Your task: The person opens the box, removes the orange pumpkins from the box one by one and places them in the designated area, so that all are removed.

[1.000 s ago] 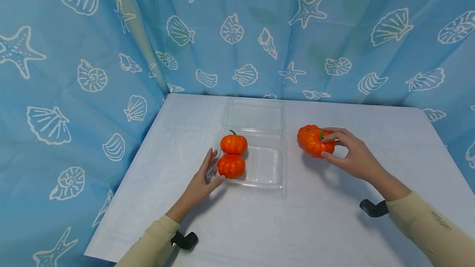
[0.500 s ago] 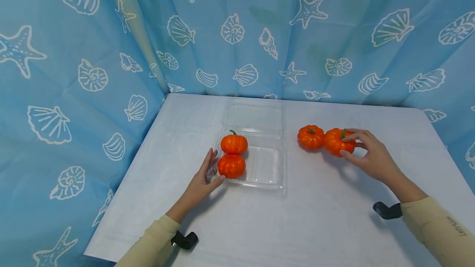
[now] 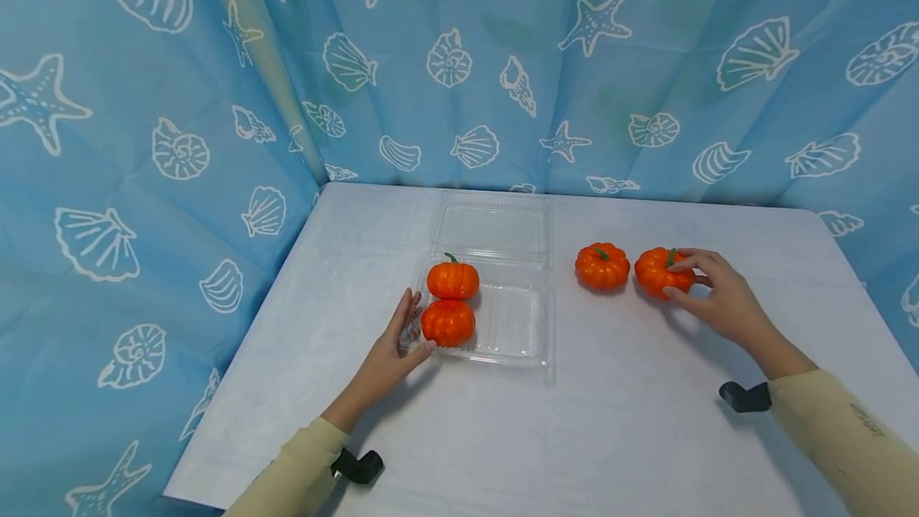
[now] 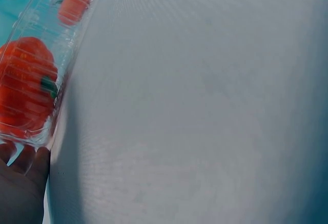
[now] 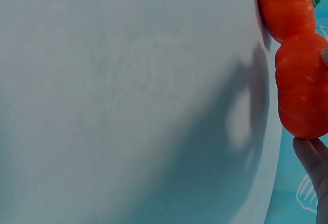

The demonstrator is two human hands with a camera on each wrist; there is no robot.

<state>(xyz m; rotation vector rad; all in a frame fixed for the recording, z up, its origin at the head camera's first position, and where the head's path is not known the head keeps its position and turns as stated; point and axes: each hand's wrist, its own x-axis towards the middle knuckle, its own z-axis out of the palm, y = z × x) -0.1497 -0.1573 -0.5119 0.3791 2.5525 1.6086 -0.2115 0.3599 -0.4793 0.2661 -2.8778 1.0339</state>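
A clear plastic clamshell box [image 3: 511,317] lies with its lid folded back on the table. Two small orange pumpkins, a rear one [image 3: 452,281] with a green stem and a front one [image 3: 448,323], sit in its left half. My left hand [image 3: 384,369] rests at the box's front left corner, fingers fairly straight along the side, thumb by the front edge. Farther right, my right hand [image 3: 721,297] pinches another pumpkin [image 3: 660,273] between thumb and fingers; whether it touches the table is unclear. Just left of it, apart by a narrow gap, sits one more pumpkin [image 3: 602,266].
The box's transparent lid [image 3: 491,226] lies flat behind its base. A white-covered table [image 3: 610,437] carries everything. Blue curtains [image 3: 402,94] with shell prints hang along the table's back and left side.
My right hand has carried its pumpkin rightward, away from in front of the other loose pumpkin, then slightly farther back. The left hand and the box have stayed put.
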